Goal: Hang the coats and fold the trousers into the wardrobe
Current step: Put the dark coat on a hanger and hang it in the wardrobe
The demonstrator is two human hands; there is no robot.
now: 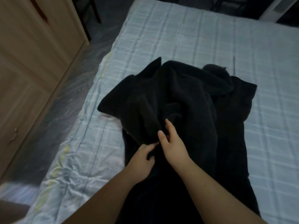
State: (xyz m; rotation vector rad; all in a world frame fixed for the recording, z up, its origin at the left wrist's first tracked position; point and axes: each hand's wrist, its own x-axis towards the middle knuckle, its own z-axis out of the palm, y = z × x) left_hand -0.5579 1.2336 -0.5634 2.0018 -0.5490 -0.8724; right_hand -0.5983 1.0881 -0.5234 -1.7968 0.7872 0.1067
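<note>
A black fleecy coat (182, 97) lies crumpled on the bed (202, 38), its collar end away from me and its lower part running down to the frame's bottom edge. My left hand (142, 160) pinches a fold of the black fabric near the coat's front edge, fingers curled into it. My right hand (171, 143) sits just beside it on the coat, thumb raised and fingers tucked into the fabric. The two hands almost touch. No hanger or trousers show.
The bed carries a pale blue checked cover, rumpled along its left edge (68, 151). A light wooden wardrobe (32, 62) with shut doors stands to the left across a narrow strip of grey floor (71, 88). Dark furniture legs show at the top.
</note>
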